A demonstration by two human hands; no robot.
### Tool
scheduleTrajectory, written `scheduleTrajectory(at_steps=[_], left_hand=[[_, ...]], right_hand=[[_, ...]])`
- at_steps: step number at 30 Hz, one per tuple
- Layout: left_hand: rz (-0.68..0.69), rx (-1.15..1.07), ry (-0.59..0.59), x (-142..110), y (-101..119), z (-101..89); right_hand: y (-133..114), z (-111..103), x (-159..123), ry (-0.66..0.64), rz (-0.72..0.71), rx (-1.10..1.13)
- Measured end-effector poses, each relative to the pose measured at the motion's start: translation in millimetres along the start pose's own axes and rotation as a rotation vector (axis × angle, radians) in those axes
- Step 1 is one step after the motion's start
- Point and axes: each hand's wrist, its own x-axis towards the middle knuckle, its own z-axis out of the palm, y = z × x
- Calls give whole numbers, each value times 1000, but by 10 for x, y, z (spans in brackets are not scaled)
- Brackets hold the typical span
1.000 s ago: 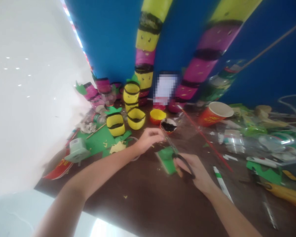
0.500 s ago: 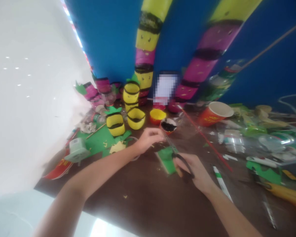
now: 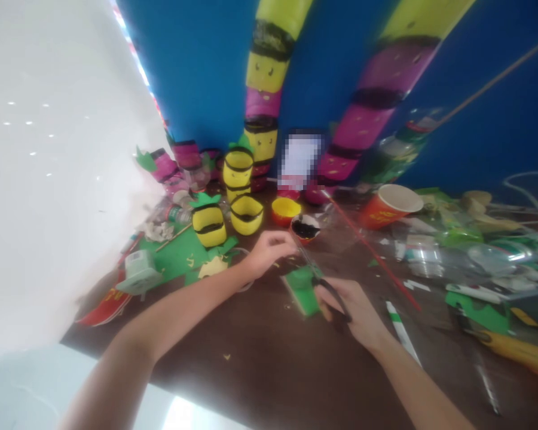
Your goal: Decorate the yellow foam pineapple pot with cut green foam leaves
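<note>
Scissors [image 3: 329, 289] with dark handles are gripped in my right hand [image 3: 356, 307], their blades pointing up and left. My left hand [image 3: 273, 251] is pinched closed beside the blade tips; whatever its fingers hold is too small and blurred to name. Below the blades lies a green foam piece [image 3: 302, 292] on the brown table [image 3: 260, 364]. Just beyond my hands stand a cup of black paint [image 3: 305, 228] and a cup of yellow paint [image 3: 286, 210]. Two yellow cups with black rims, one of them a yellow cup [image 3: 246, 216], sit behind my left hand.
Stacked yellow and pink painted cups [image 3: 262, 143] rise against the blue wall. A phone [image 3: 300, 160] leans there. Rightward are a red paper cup [image 3: 390, 206], a thin red stick [image 3: 372, 251], a marker [image 3: 402, 331] and plastic bottle pieces [image 3: 424, 255]. Green foam sheet [image 3: 173, 260] lies left.
The view has shifted very slightly. Both hands, the scissors and the things on the table keep almost the same places.
</note>
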Motion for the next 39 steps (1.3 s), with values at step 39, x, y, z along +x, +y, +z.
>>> scheduleTrajectory(at_steps=[39], left_hand=[[344, 1288, -556, -129, 139, 103]], right_hand=[[117, -14, -75, 272, -193, 84]])
